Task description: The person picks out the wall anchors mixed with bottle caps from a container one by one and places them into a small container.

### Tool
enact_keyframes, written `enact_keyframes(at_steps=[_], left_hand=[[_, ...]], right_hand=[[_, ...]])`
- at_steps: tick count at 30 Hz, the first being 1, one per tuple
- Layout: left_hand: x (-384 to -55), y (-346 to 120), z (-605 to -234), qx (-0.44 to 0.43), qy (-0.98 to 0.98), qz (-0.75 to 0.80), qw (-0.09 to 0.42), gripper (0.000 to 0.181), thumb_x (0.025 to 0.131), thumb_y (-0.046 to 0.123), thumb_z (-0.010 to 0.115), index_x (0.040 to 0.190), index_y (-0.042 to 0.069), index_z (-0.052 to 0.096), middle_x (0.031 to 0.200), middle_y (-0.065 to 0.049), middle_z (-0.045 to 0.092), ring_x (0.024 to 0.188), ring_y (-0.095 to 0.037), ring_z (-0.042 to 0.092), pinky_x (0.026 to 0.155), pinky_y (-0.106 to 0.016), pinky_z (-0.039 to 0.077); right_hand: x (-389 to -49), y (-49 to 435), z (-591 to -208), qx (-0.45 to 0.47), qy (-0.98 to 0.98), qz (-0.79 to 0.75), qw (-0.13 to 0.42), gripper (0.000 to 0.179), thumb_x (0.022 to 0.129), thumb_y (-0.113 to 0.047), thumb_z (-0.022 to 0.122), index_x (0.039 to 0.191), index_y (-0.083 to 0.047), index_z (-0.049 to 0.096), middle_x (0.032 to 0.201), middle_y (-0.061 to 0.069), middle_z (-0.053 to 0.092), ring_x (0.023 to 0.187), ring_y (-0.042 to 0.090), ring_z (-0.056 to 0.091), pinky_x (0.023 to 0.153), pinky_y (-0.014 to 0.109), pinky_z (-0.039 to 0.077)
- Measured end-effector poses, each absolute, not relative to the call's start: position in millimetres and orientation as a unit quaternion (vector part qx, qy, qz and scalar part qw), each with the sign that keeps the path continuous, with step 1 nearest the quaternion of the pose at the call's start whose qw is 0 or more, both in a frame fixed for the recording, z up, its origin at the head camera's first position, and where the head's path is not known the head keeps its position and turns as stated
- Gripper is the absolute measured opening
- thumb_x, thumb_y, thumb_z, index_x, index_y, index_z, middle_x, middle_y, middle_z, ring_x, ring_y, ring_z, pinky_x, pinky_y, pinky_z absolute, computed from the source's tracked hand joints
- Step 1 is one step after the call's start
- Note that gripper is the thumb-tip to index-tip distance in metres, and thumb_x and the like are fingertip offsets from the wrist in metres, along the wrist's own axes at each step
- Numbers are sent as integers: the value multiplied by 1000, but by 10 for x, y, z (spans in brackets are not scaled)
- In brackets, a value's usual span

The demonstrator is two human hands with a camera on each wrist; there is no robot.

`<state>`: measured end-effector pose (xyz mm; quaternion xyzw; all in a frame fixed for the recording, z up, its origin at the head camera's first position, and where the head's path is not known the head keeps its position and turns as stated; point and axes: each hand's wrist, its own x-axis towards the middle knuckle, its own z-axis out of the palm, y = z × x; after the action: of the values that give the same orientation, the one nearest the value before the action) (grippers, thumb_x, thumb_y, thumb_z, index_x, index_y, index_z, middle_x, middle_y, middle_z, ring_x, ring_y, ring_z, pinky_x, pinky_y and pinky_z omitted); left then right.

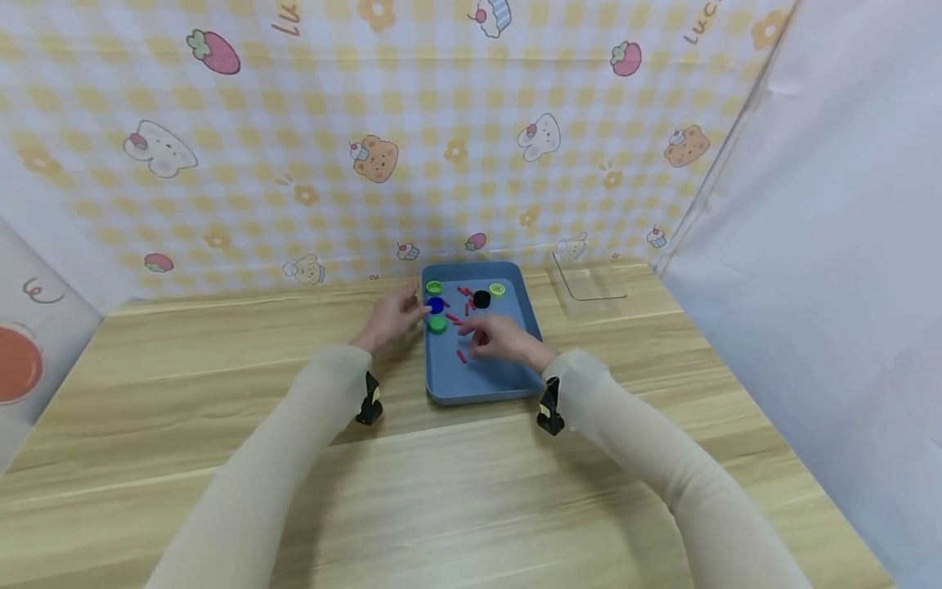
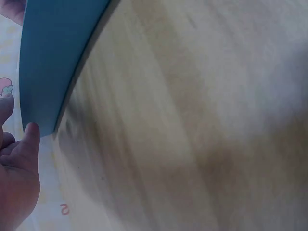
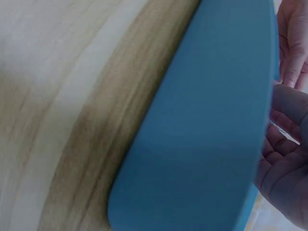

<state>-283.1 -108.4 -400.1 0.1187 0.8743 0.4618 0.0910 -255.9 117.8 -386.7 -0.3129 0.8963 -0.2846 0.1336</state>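
My left hand [image 1: 393,317] is at the left rim of a blue-grey tray [image 1: 471,393], its thumb tip right at a blue round cap [image 1: 435,305]. I cannot tell whether it pinches the cap. In the left wrist view, one finger [image 2: 32,139] reaches along the outside of the tray wall [image 2: 57,62]. Over the tray, my right hand [image 1: 500,337] stretches its index finger toward a short red stick [image 1: 453,318], the other fingers bent beneath. The right wrist view shows it above the tray wall [image 3: 192,120]; its fingertips are partly hidden.
Green caps, one behind [image 1: 434,287] and one in front [image 1: 437,325], flank the blue one. A black round piece [image 1: 482,299], a yellow-green cap [image 1: 497,289] and several red sticks lie in the tray. A clear box [image 1: 589,282] stands right of it, before a patterned cloth [image 1: 456,98].
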Motion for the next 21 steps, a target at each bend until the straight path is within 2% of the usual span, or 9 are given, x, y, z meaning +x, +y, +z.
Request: enact_keyframes(at_steps=[11,21], left_hand=[[-2816,-1031,-4133,114,864,487,60,55,97,13,51,144,-4,27,150,-19,28,133,-33,39,108,-39,36],[-2762,-991,-4163,89,848,518,65,52,99,13,48,145,0,29,149,-17,33,132,-30,41,105,-37,41]], right_hand=[[-2564,1091,-3931,-298,903,-265,161,28,84,-6,70,111,-1,63,78,5,63,69,9,53,64,18,45],[-2587,1047,-3963,-290,904,-257,178,25,82,-6,71,106,-4,63,74,2,60,66,8,51,62,18,43]])
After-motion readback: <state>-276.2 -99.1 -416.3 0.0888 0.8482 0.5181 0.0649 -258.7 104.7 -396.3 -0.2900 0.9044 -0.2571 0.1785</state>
